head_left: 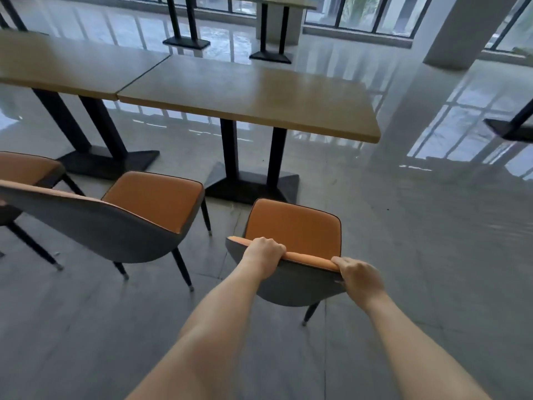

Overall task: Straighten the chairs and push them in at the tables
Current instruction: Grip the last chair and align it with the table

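Note:
A chair with an orange seat and grey back shell stands in front of a wooden table on black pedestal legs, a little short of the table's base. My left hand grips the top edge of its backrest on the left side. My right hand grips the same edge at the right corner. A second chair of the same kind stands to the left, turned at an angle, its seat clear of the table. A third chair shows partly at the far left edge.
A second wooden table adjoins the first on the left. More table pedestals stand farther back by the windows. A white pillar rises at the right. Glossy floor stretches open to the right of the chair.

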{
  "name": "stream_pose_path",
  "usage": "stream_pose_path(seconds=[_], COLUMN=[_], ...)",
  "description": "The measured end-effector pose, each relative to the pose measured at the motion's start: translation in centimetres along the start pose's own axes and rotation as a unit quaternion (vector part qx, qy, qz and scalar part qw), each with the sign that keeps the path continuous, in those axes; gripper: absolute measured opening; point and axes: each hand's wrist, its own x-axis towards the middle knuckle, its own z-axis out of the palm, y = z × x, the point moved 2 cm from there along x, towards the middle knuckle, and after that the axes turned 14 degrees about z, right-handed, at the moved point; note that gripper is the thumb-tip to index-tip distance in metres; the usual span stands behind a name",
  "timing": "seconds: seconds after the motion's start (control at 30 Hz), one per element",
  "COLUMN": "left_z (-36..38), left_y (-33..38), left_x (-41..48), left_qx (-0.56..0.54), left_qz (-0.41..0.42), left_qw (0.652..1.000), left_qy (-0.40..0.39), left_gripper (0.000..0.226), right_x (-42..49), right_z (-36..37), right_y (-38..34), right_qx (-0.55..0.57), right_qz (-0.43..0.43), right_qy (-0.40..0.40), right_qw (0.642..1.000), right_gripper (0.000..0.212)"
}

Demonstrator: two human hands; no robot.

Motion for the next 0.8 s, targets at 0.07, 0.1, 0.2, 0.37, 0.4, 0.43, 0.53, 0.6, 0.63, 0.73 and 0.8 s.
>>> stream_pose_path(seconds=[0.07, 0.1, 0.2, 0.37, 0.4, 0.43, 0.53, 0.6, 0.63, 0.73, 0.8], left_z=[0.0, 0.0, 0.0, -0.7, -0.7, -0.8, -1.0, -1.3, -1.5, -1.5, -1.6], left_y=[0.6, 0.9, 1.8, 2.3, 2.2, 2.2, 1.8, 1.7, 1.5, 1.5, 1.4], left_x=[0.7, 1.1, 2.1, 2.2, 2.0, 1.7, 0.9, 0.4, 0.1, -0.6, -0.9], left_qx=[0.002, 0.001, -0.01, -0.019, -0.019, -0.021, -0.023, -0.029, -0.034, -0.044, -0.034], left_qz=[0.004, 0.006, 0.012, 0.034, 0.036, 0.037, 0.031, 0.026, 0.019, -0.001, -0.013], left_qw=[1.0, 1.0, 0.999, 0.999, 0.999, 0.999, 0.999, 0.999, 0.999, 0.999, 0.999], left_qy=[0.013, 0.019, 0.036, 0.03, 0.03, 0.027, 0.018, 0.013, 0.007, -0.002, -0.008], left_gripper=[0.021, 0.02, 0.017, 0.018, 0.019, 0.02, 0.022, 0.025, 0.027, 0.032, 0.035], right_x=[0.3, 0.5, 1.4, 2.1, 2.1, 2.0, 2.2, 2.1, 2.0, 1.7, 1.6], right_z=[0.0, 0.0, 0.5, 1.1, 1.1, 0.9, 0.7, 0.1, -0.1, -0.4, -0.5], right_y=[0.9, 1.4, 3.3, 4.6, 4.5, 4.2, 3.6, 3.0, 2.8, 2.4, 2.2], right_qx=[0.002, 0.0, -0.019, -0.021, -0.013, -0.004, -0.03, -0.049, -0.055, -0.058, -0.059], right_qz=[0.007, 0.013, 0.02, 0.014, 0.019, 0.033, 0.032, 0.039, 0.05, 0.074, 0.082], right_qy=[0.018, 0.03, 0.05, 0.051, 0.038, 0.022, -0.001, -0.011, -0.017, -0.02, -0.034], right_qw=[1.0, 0.999, 0.998, 0.998, 0.999, 0.999, 0.999, 0.998, 0.997, 0.995, 0.994], right_gripper=[0.029, 0.029, 0.036, 0.046, 0.044, 0.041, 0.036, 0.03, 0.028, 0.022, 0.02])
